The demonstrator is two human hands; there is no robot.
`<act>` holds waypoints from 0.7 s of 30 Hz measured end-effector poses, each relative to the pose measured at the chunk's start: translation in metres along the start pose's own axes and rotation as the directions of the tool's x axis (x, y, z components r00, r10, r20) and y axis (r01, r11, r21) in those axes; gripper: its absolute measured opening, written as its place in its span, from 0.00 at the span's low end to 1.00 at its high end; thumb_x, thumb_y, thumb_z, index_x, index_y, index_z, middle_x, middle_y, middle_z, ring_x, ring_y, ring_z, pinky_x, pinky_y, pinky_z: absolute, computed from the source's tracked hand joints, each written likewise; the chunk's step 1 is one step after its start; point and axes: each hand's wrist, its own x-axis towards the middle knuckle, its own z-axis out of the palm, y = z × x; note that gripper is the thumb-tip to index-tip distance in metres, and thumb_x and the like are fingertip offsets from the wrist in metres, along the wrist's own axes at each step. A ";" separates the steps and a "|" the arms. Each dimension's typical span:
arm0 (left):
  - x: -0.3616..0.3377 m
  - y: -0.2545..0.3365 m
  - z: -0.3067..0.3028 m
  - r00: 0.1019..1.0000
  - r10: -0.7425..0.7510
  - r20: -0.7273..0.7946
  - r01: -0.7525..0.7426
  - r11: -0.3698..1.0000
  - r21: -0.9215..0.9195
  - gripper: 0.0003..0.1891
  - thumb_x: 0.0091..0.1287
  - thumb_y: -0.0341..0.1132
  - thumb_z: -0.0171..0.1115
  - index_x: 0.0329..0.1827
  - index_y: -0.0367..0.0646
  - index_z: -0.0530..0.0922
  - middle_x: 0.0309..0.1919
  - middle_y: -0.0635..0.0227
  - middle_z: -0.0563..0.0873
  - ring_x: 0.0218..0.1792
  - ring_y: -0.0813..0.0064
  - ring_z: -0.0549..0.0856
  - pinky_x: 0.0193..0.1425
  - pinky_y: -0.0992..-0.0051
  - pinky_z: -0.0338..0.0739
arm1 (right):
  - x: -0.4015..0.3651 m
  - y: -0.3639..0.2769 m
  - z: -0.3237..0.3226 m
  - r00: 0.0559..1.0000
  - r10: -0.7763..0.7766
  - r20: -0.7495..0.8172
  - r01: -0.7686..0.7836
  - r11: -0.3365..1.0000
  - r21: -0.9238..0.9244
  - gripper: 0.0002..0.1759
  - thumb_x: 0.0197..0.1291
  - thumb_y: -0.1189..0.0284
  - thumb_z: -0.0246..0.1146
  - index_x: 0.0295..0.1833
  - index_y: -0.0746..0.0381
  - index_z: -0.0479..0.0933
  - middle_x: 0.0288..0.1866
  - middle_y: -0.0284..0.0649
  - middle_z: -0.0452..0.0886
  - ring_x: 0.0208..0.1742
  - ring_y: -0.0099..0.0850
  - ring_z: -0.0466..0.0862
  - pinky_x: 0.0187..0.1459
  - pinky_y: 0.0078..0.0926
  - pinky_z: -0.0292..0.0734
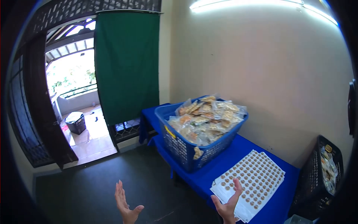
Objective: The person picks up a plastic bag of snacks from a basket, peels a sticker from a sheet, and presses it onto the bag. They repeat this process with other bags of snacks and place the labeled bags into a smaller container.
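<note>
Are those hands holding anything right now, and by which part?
Nothing is held. The left hand is open in the air; the right hand is open too, at the near edge of the sticker sheets.

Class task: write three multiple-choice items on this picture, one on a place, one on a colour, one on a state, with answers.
1. Where does the basket stand? A on the floor; B on the table; C on a chair.
2. What colour is the curtain? A red; B white; C green.
3. How are the left hand and right hand? A open, empty; B shut on a packet; C in the basket.
1 B: it rests on the blue top. 2 C: it is plainly green. 3 A: both spread, palms bare.
</note>
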 end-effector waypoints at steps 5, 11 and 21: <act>0.021 -0.011 -0.011 0.997 -0.022 -0.072 0.025 0.999 0.040 0.64 0.27 0.63 0.71 0.65 0.35 0.47 0.64 0.50 0.54 0.66 0.58 0.52 0.67 0.60 0.43 | 0.028 0.002 0.056 0.993 -0.020 0.120 0.005 0.992 0.126 0.57 0.32 0.53 0.72 0.63 0.68 0.48 0.62 0.47 0.53 0.64 0.39 0.53 0.62 0.36 0.45; 0.076 -0.034 0.014 0.997 0.018 -0.078 -0.015 0.999 0.035 0.67 0.22 0.64 0.71 0.64 0.34 0.46 0.63 0.48 0.54 0.66 0.57 0.53 0.67 0.60 0.43 | 0.085 0.007 0.115 0.985 -0.064 0.160 -0.013 0.897 0.442 0.63 0.27 0.52 0.74 0.65 0.67 0.44 0.67 0.45 0.46 0.66 0.35 0.50 0.62 0.33 0.44; 0.194 -0.090 0.103 0.991 0.132 0.029 -0.129 0.989 -0.069 0.67 0.20 0.61 0.74 0.64 0.33 0.48 0.62 0.44 0.55 0.65 0.53 0.54 0.66 0.58 0.45 | 0.209 0.034 0.154 0.988 -0.116 0.102 0.059 0.894 0.444 0.56 0.34 0.59 0.70 0.65 0.68 0.45 0.67 0.47 0.49 0.68 0.37 0.49 0.64 0.35 0.43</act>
